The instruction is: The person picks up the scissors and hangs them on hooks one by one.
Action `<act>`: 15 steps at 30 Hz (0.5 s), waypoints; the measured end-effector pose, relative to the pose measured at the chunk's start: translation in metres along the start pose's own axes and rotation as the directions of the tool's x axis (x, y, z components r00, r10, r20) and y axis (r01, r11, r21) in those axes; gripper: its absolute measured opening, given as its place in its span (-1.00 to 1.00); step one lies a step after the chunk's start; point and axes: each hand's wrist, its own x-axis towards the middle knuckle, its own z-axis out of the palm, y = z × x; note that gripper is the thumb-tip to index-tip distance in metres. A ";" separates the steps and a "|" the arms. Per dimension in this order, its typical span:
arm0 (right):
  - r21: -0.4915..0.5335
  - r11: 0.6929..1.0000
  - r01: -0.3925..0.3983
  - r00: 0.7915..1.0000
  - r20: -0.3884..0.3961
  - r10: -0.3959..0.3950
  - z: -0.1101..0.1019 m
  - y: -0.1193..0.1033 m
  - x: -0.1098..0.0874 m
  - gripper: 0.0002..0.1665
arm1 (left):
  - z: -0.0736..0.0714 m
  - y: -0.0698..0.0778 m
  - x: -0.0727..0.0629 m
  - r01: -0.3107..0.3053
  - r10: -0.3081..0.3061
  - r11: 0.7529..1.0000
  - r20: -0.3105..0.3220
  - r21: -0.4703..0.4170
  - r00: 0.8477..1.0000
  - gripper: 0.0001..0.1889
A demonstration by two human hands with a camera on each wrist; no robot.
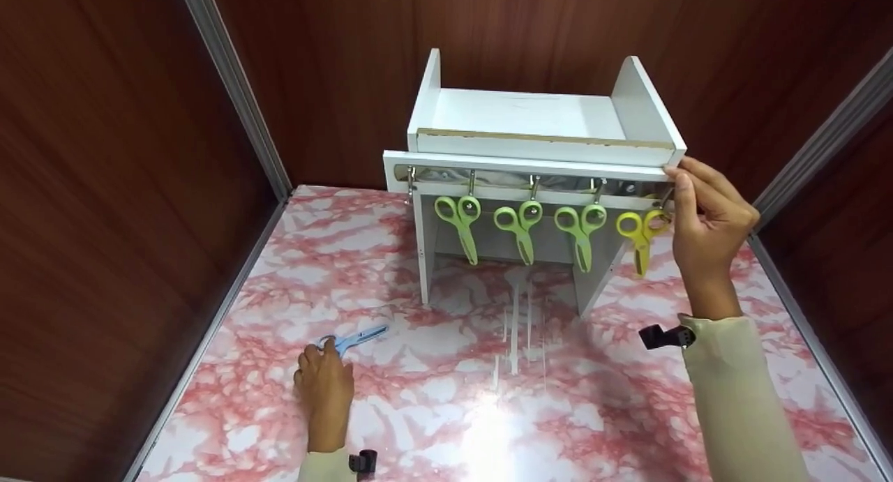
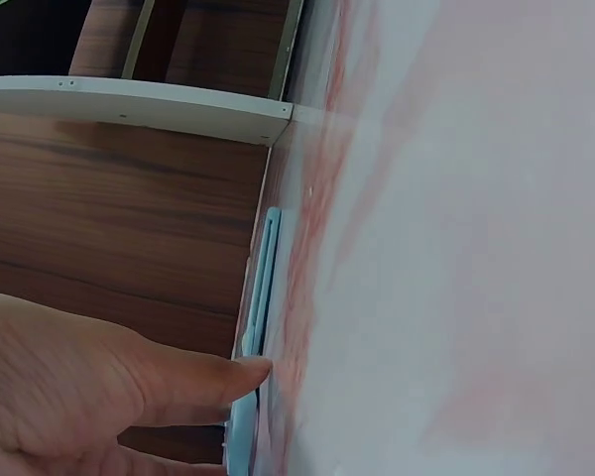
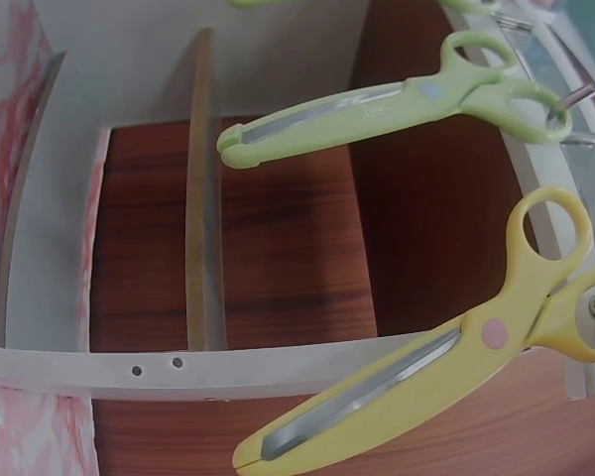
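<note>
My left hand (image 1: 324, 384) is at the handle of light-blue scissors (image 1: 366, 335) lying on the table at the left. In the left wrist view its thumb lies across the scissors (image 2: 263, 288), with a finger lower down. My right hand (image 1: 715, 227) grips the right end of a white hook rail (image 1: 530, 168) on the front of a white shelf unit (image 1: 649, 105), thumb in front. Three green scissors (image 1: 524, 248) and one pair of yellow scissors (image 1: 640, 248) hang from its metal hooks, the yellow beside the right hand. The leftmost hook (image 1: 411, 178) carries nothing.
The shelf unit stands on a red-and-white marbled table (image 1: 418, 412) toward the back. Brown wood-grain panels (image 1: 335, 84) with metal edge strips enclose the table. Pale streaks (image 1: 515, 328) mark the tabletop in front of the shelf.
</note>
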 end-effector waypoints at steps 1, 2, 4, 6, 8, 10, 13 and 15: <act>0.003 1.000 -0.002 1.000 0.001 0.002 0.000 0.000 0.000 -0.86 | 0.000 0.000 0.000 -0.002 0.002 1.000 0.003 -0.002 1.000 -0.44; 0.006 1.000 -0.005 1.000 0.000 0.005 0.000 0.000 0.000 -0.86 | 0.000 -0.001 0.000 -0.002 0.002 1.000 0.007 -0.007 1.000 -0.45; 0.010 1.000 -0.009 1.000 0.000 0.009 0.000 0.000 -0.001 -0.86 | 0.000 -0.001 0.001 0.002 -0.002 1.000 0.005 -0.021 1.000 -0.48; 0.010 1.000 -0.011 1.000 0.000 0.011 0.000 0.000 -0.001 -0.86 | 0.001 -0.002 0.002 0.008 -0.008 0.999 -0.001 -0.033 1.000 -0.52; 0.007 1.000 -0.010 1.000 0.000 0.010 0.000 0.000 -0.001 -0.86 | 0.002 -0.002 0.003 0.017 -0.017 0.999 -0.006 -0.045 1.000 -0.55; 0.005 1.000 -0.008 1.000 0.000 0.008 0.000 0.000 -0.001 -0.86 | 0.002 -0.003 0.004 0.021 -0.021 0.999 -0.009 -0.049 1.000 -0.59; 0.008 1.000 -0.007 1.000 0.000 0.007 0.000 -0.001 -0.001 -0.86 | 0.002 -0.003 0.005 0.024 -0.025 0.998 -0.007 -0.054 1.000 -0.62; 0.010 1.000 -0.006 1.000 -0.002 0.006 0.000 -0.001 -0.001 -0.86 | 0.002 -0.003 0.006 0.023 -0.024 0.998 -0.004 -0.057 1.000 -0.63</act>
